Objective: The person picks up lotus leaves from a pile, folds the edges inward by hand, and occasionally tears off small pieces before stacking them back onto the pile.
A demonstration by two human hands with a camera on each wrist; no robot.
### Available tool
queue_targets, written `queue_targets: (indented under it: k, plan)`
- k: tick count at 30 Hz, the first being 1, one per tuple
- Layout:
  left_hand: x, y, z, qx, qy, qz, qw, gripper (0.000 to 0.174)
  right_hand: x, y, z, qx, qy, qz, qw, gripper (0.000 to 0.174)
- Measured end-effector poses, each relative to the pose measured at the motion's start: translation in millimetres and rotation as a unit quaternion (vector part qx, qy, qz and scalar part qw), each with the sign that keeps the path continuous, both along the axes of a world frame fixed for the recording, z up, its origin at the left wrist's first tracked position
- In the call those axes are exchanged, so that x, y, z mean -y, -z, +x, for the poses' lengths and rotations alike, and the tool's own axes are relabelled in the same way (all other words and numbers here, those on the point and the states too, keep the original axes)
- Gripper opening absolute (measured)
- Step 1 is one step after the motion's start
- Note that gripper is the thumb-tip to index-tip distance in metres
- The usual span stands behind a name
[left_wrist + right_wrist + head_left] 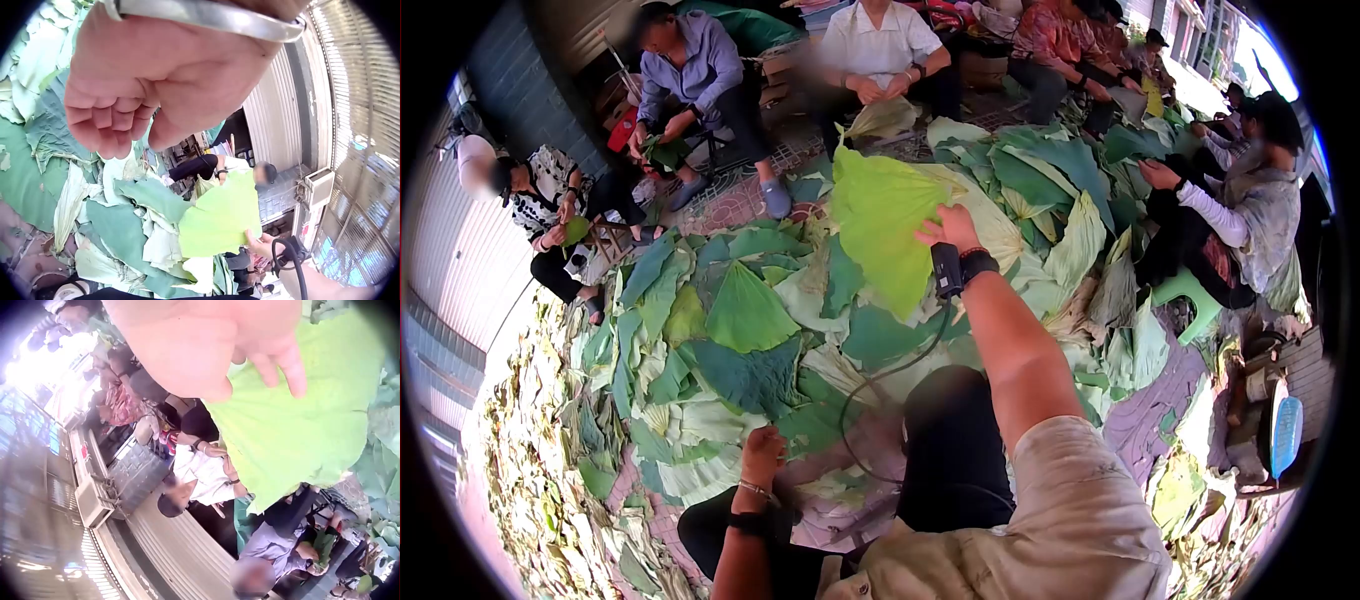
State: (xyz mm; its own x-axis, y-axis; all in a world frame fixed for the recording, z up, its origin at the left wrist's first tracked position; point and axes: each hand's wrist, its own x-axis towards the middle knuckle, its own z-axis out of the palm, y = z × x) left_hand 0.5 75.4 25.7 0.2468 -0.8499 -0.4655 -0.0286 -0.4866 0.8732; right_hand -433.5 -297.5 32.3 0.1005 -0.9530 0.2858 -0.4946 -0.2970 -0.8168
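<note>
A large yellow-green lotus leaf is held up in front of me over the heap. My right hand pinches its right edge between thumb and fingers; the right wrist view shows the leaf spread out beyond the fingers. Low in the head view, my left hand hovers near my knee beside the front of the leaf heap. Its fingers hang loosely curled with nothing in them. Below both hands lie many green lotus leaves, some flat, some folded, overlapping one another.
Dry, pale leaves cover the ground at left. Several seated people handle leaves around the heap, among them a person in a white shirt opposite. A green stool and a blue basket stand at right. A cable loops from my right wrist.
</note>
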Motion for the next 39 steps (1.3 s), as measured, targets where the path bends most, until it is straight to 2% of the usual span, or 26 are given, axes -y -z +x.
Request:
queue_targets:
  k: [1, 2, 3, 4, 5, 6, 7, 8, 9, 10, 12, 13, 15, 17, 19, 23, 24, 27, 31, 39]
  plan:
    - [-5.3, -4.3, -4.8, -0.001, 0.005, 0.003, 1.0, 0.025, -7.4, -5.9, -15.0, -0.136, 0.021, 0.019, 0.99, 0.022]
    - [-10.3, -9.1, -10.4, -0.004, 0.01, 0.007, 1.0, 0.025, -21.6, -8.2, -27.7, -0.295, 0.04, 0.032, 0.954, 0.023]
    - [-16.7, -11.4, -15.4, -0.01, 0.013, 0.012, 1.0, 0.025, -39.2, -7.6, -36.4, -0.446, 0.045, 0.041, 0.893, 0.024]
    - [-22.1, -11.3, -18.0, -0.006, 0.019, 0.011, 1.0, 0.025, -52.9, 3.1, -45.5, -0.505, 0.04, 0.031, 0.861, 0.026]
    - [-25.7, -11.9, -23.0, -0.006, 0.018, 0.01, 1.0, 0.025, -68.5, 14.0, -53.5, -0.515, 0.028, 0.018, 0.857, 0.027]
    - [-28.6, -13.9, -28.2, -0.006, 0.016, 0.01, 1.0, 0.024, -68.0, 59.9, -76.8, -0.399, -0.029, -0.087, 0.912, 0.022]
    - [-29.6, -17.7, -32.1, -0.005, 0.013, 0.01, 1.0, 0.024, -80.4, 76.4, -82.9, -0.19, -0.049, -0.011, 0.98, 0.015]
    - [-32.3, -28.5, -39.6, 0.019, 0.016, 0.016, 1.0, 0.024, -93.2, 92.4, -88.9, 0.038, -0.06, 0.045, 0.996, 0.008]
    - [-33.1, -29.9, -43.9, 0.009, 0.015, 0.007, 1.0, 0.024, -112.0, 83.0, -86.7, 0.211, -0.065, 0.206, 0.953, 0.007]
    - [-35.0, -27.3, -43.7, 0.002, 0.011, -0.001, 1.0, 0.025, -131.1, 73.7, -84.9, 0.379, -0.015, 0.34, 0.86, 0.007]
    - [-37.6, -12.2, -37.2, 0.035, 0.053, -0.025, 0.998, 0.026, -147.3, 54.9, -83.1, 0.45, 0.044, 0.411, 0.792, 0.009]
    - [-38.9, -22.0, -41.7, 0.02, 0.053, -0.011, 0.998, 0.026, -161.0, 42.6, -84.9, 0.474, 0.105, 0.417, 0.768, 0.008]
    - [-36.2, -31.3, -48.7, 0.023, 0.056, -0.009, 0.998, 0.026, -172.7, 36.9, -96.3, 0.48, 0.054, 0.409, 0.774, 0.012]
    - [-37.8, -22.4, -46.3, 0.064, 0.07, -0.039, 0.995, 0.026, -180.5, 16.3, -96.5, 0.464, 0.058, 0.431, 0.772, 0.01]
    - [-36.2, -11.2, -45.7, 0.103, 0.099, -0.081, 0.986, 0.026, -188.6, -4.1, -91.4, 0.443, 0.03, 0.409, 0.797, 0.011]
    - [-36.9, -25.3, -47.1, 0.033, 0.077, -0.069, 0.994, 0.026, -200.5, -33.8, -74.3, 0.435, 0.001, 0.384, 0.814, 0.015]
    - [-36.7, -28.5, -43.8, 0.067, 0.088, -0.089, 0.99, 0.026, -203.6, -42.5, -65.5, 0.432, -0.01, 0.377, 0.819, 0.016]
    - [-34.2, -64.7, -38.2, 0.038, 0.035, -0.039, 0.998, 0.026, -216.6, -73.2, -33.5, 0.422, -0.038, 0.357, 0.833, 0.016]
    - [-28.8, -83.1, -16.0, 0.005, -0.022, -0.063, 0.998, 0.024, -229.7, -95.4, 4.0, 0.404, -0.081, 0.344, 0.844, 0.017]
    - [-13.2, -104.2, 19.4, -0.077, -0.091, -0.083, 0.989, 0.021, -246.5, -96.7, 88.7, 0.362, -0.147, 0.385, 0.836, 0.02]
